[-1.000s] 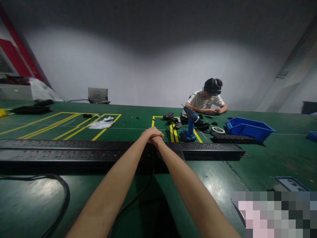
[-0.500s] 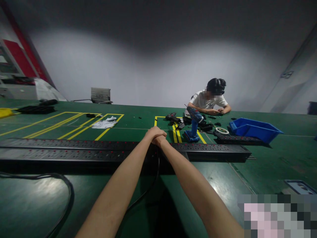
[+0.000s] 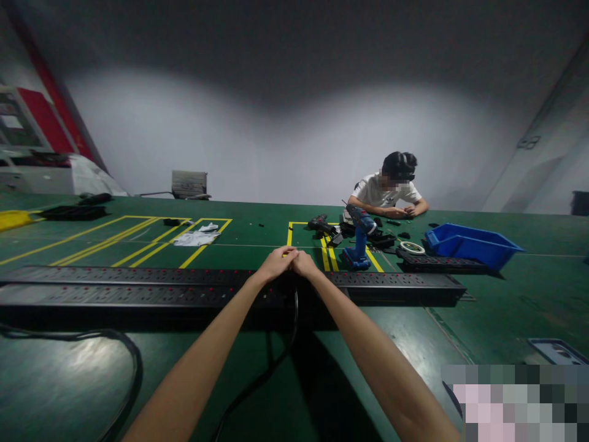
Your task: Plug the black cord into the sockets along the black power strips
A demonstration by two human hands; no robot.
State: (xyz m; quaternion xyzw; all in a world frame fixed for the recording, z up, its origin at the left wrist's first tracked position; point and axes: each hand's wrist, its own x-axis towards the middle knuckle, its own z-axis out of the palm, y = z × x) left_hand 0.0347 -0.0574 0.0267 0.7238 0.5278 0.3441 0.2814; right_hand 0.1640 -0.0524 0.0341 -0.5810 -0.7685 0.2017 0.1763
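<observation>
My left hand (image 3: 275, 265) and my right hand (image 3: 304, 264) meet at the middle of the view, their fingertips touching. Both sets of fingers are curled down, and what lies under them is hidden. Directly beneath is the dark right part of the nearer long black power strip (image 3: 175, 296), which has rows of sockets and small red dots. A black cable (image 3: 296, 313) drops from below the hands and curves toward me. Just behind the nearer strip, a second black power strip (image 3: 396, 281) stretches out to the right.
On the green table (image 3: 519, 307) stand a blue drill (image 3: 359, 239), another drill (image 3: 319, 224), a blue bin (image 3: 472, 245) and a roll of tape (image 3: 411, 247). White papers (image 3: 197, 236) lie left. Another person (image 3: 389, 190) leans on the far edge. A thick cable (image 3: 133, 362) loops near left.
My hands were clasped, one over the other; now they sit side by side and slightly lower, with fingers curled down. The view has tilted up a little.
</observation>
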